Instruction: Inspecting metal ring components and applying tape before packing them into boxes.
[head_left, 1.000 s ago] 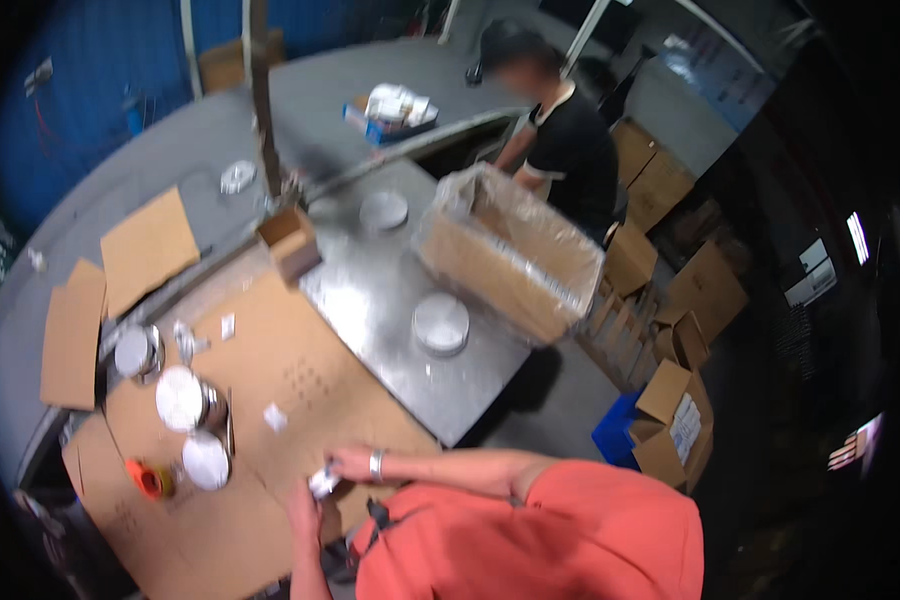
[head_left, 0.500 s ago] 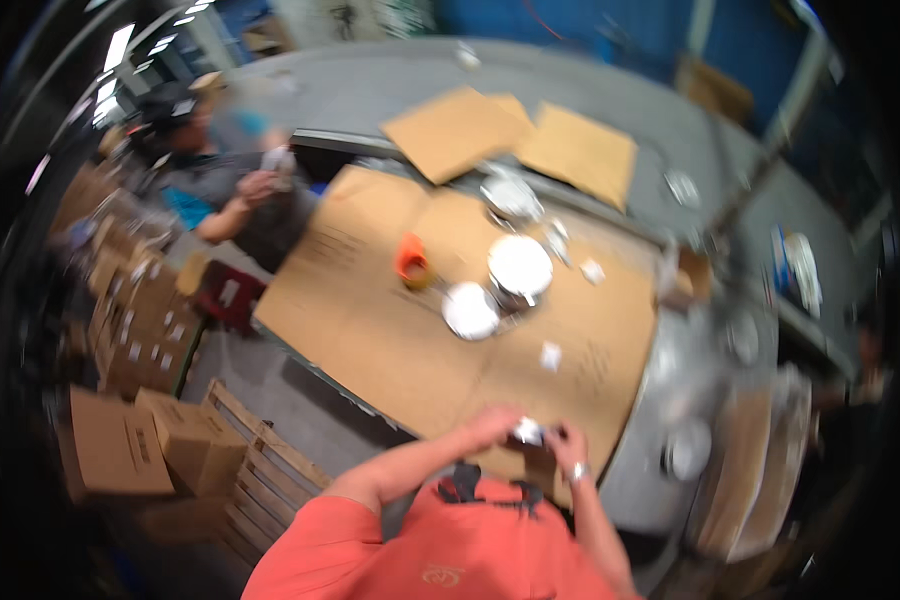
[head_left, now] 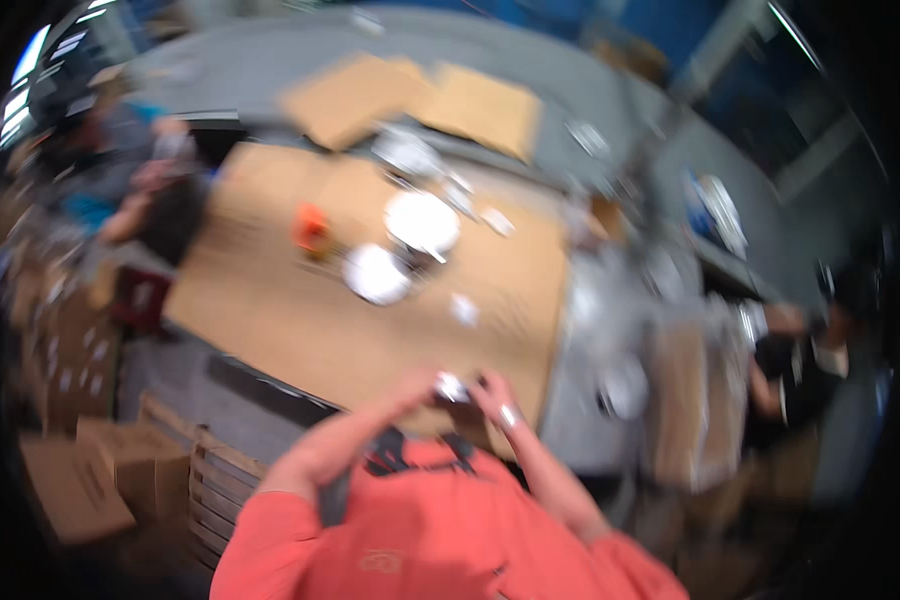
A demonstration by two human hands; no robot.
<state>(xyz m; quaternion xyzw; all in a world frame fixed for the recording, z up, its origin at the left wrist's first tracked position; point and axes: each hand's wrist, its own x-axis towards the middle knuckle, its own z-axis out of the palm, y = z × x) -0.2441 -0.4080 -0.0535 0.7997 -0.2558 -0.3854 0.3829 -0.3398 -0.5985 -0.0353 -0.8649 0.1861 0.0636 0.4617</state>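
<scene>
At the near edge of a cardboard-covered table [head_left: 270, 300], a small shiny silver piece [head_left: 451, 387] is held between my two hands. My left hand [head_left: 422, 387] has its fingers closed on the piece's left side. From the right, my right hand [head_left: 493, 397] pinches at the same piece, wearing a metal band at the wrist. Motion blur hides the piece's exact kind. Beyond my hands lie a small white packet [head_left: 463, 310], a round white-topped item [head_left: 378, 274] and a larger white-topped round item [head_left: 422, 222]. An orange ring-shaped item [head_left: 311, 228] stands left of them.
Loose cardboard sheets [head_left: 355, 100] lie past the table's far edge, near a plastic-wrapped bundle [head_left: 406, 152]. A co-worker [head_left: 140, 180] is at the left, another person [head_left: 805, 370] at the right. Boxes [head_left: 135, 460] and a wooden pallet [head_left: 220, 490] stand lower left.
The whole view has swung, so the table and its items sit farther left and higher. The person at the right shows more. My hands keep hold of the shiny piece.
</scene>
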